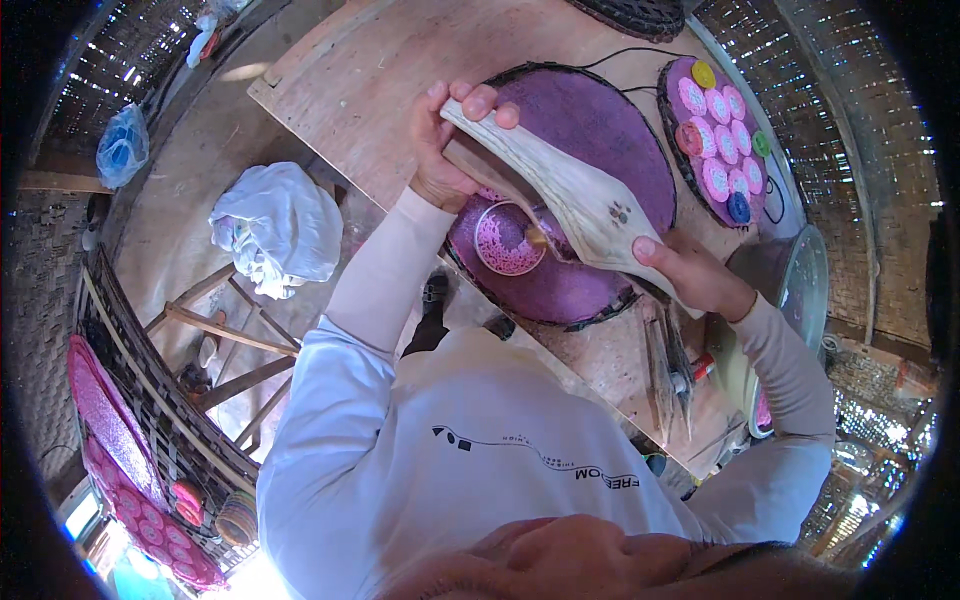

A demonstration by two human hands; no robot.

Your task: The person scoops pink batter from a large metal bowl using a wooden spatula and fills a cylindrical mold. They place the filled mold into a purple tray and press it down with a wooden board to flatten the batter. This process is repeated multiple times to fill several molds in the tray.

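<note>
Stretching between 2 hands, the long off-white piece (575, 190) is slanting above the purple round tray (610, 120) | left hand (447, 140) is gripping its upper end | right hand (695, 272) is clasping its lower end, thumb on top | beneath, 1 thin ring (477, 240) is encircling pink strands | tray is lying on the bench (390, 75) | smaller tray (683, 72) to the right is carrying pink-and-white discs (725, 143)

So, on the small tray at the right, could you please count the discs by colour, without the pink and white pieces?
Yellow disc: 1
Red disc: 1
Green disc: 1
Blue disc: 1
Total: 4
</note>
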